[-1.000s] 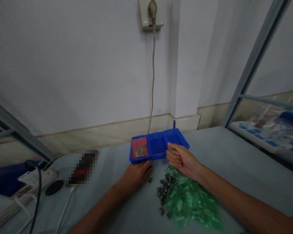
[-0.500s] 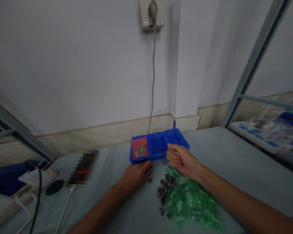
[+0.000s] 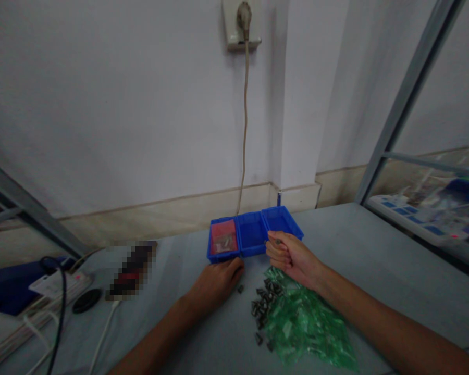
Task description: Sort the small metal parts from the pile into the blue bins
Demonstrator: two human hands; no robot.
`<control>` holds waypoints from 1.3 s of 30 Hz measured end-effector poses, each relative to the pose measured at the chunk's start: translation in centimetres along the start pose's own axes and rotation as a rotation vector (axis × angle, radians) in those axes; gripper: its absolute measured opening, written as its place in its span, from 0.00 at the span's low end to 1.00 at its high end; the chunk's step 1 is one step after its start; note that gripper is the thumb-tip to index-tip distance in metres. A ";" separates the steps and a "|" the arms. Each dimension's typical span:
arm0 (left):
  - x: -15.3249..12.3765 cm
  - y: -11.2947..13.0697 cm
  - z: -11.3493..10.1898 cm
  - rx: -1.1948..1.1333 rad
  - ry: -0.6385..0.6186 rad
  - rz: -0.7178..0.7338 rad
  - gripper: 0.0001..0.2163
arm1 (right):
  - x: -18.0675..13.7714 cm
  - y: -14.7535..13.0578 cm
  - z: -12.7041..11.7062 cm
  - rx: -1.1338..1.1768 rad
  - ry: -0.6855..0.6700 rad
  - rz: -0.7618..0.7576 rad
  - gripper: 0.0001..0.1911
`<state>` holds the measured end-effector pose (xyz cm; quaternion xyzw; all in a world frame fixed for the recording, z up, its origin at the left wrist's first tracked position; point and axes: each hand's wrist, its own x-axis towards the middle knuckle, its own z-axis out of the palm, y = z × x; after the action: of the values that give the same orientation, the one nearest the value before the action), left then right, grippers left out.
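My right hand [image 3: 291, 258] is held up in front of the blue bins, its fingers curled and closed on a small metal piece [image 3: 277, 241] that shows between thumb and forefinger. My left hand [image 3: 221, 276] lies on the table against the front of the left bin, fingers curled under, so anything inside is hidden. A single metal piece [image 3: 240, 288] sits just right of it. Below my right hand, a heap of small dark metal pieces [image 3: 263, 302] spills beside a crumpled green plastic bag [image 3: 308, 325].
Three joined blue bins [image 3: 253, 252] stand near the wall; the left one holds a red packet [image 3: 223, 232] and a clear bag. To the left are a pixelated phone-like object [image 3: 131, 271], cables, a black disc [image 3: 87, 300] and a power strip [image 3: 70, 286]. Metal posts flank the table.
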<state>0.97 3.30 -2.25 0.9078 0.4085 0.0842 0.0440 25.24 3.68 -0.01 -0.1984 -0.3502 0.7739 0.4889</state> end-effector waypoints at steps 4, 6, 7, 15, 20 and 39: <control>0.0 -0.1 0.1 -0.004 0.008 0.008 0.08 | 0.0 0.0 -0.1 0.014 -0.001 -0.001 0.25; 0.0 -0.1 0.2 0.000 0.013 0.011 0.07 | 0.0 0.0 -0.1 0.019 0.002 0.003 0.25; 0.0 -0.2 0.3 0.003 0.017 0.012 0.07 | 0.0 0.0 -0.2 0.020 0.004 0.004 0.25; 0.0 -0.3 0.5 -0.004 0.041 0.022 0.07 | 0.0 0.0 -0.1 0.022 0.003 0.014 0.25; -0.1 -0.3 0.4 -0.008 0.040 0.024 0.08 | -0.1 -0.1 0.0 0.014 0.008 -0.005 0.25; -0.1 -0.5 0.5 -0.028 0.039 0.015 0.10 | -0.2 -0.4 0.4 0.031 -0.007 0.020 0.25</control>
<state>0.59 3.53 -2.84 0.9084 0.4010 0.1078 0.0481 25.38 3.47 0.55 -0.1912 -0.3379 0.7848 0.4831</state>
